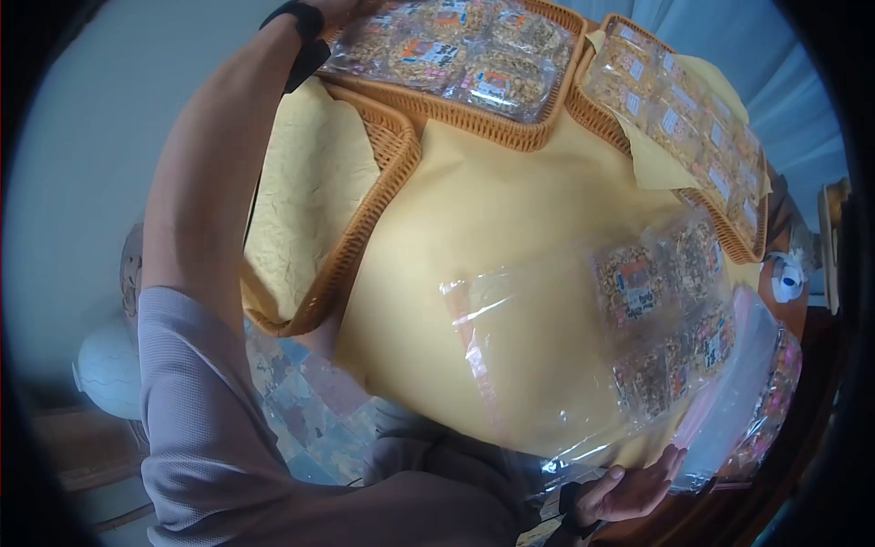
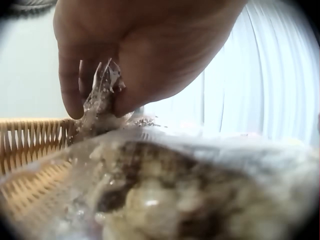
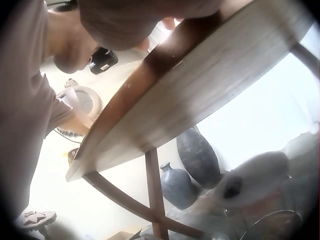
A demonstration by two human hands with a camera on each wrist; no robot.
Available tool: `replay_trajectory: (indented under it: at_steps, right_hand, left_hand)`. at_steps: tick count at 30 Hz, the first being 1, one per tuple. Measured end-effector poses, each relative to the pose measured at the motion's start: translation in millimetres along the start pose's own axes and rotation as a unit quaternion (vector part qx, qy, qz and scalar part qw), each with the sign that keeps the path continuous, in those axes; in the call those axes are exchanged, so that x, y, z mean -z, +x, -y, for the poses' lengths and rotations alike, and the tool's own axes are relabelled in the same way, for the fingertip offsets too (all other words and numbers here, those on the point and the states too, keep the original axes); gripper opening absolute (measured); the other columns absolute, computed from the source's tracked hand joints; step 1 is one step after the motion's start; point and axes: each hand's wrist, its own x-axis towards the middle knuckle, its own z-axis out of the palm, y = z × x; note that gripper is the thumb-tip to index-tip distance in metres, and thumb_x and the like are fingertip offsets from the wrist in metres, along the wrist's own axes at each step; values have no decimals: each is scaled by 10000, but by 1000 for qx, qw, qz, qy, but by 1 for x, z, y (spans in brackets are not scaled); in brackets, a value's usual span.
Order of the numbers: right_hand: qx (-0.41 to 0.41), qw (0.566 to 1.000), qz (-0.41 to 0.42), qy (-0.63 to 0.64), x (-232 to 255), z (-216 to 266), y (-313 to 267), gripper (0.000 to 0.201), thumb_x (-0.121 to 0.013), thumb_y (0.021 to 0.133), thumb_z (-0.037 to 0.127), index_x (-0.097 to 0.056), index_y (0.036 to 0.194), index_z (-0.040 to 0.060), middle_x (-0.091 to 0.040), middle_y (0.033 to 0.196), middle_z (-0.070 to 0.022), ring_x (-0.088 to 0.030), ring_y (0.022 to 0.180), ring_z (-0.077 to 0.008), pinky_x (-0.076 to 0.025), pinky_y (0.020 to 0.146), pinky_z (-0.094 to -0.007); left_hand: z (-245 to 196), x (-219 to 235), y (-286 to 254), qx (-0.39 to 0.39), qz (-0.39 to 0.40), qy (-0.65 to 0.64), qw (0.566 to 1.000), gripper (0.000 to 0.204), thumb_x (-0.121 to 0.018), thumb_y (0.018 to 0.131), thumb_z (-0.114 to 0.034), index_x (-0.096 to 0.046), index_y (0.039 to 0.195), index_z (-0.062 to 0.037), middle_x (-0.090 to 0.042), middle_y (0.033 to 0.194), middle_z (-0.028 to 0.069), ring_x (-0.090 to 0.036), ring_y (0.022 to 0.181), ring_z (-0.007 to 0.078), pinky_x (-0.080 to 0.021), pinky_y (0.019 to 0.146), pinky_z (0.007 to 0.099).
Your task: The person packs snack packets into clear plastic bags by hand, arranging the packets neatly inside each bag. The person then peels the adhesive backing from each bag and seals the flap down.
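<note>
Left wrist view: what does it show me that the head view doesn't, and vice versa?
Only left wrist: the left hand's thumb and fingers pinching clear plastic, close up.
Only head: the right hand, the yellow tablecloth and the large clear bag.
Both: part of the left hand, wicker basketwork, wrapped snacks and pale curtain.

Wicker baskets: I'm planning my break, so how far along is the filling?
Partway, I'd judge. The right basket looks done, covered in wrapped snacks. In hand: the left hand pinches clear wrapping at the well-stocked top basket. Apparently left: the left basket, showing only yellow lining, and packets in a clear bag.
</note>
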Motion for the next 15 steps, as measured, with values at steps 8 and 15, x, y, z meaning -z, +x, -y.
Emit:
replay_trajectory:
  at_steps: [8, 15]
  right_hand:
    - [9, 995, -20, 99, 4, -5, 4, 592, -561, 1013, 97, -317, 1541, -16, -418, 1536, -316, -360, 1456, -511, -253, 1208, -630]
    - [100, 986, 125, -35, 34, 19, 25, 388, -667, 949, 178, -580, 1285, 5, -534, 1463, -246, -421, 1406, -523, -345, 1137, -634]
  left_hand:
    - [-46, 159, -127, 27, 29, -413, 910, 249, -669, 947, -229, -760, 1022, -10, -759, 925, 118, -720, 850, 221, -552, 727, 353]
    - [-72, 199, -276, 29, 239, -423, 874, 385, -704, 985, -327, -701, 1182, 4, -725, 1009, 69, -673, 838, 93, -567, 780, 242]
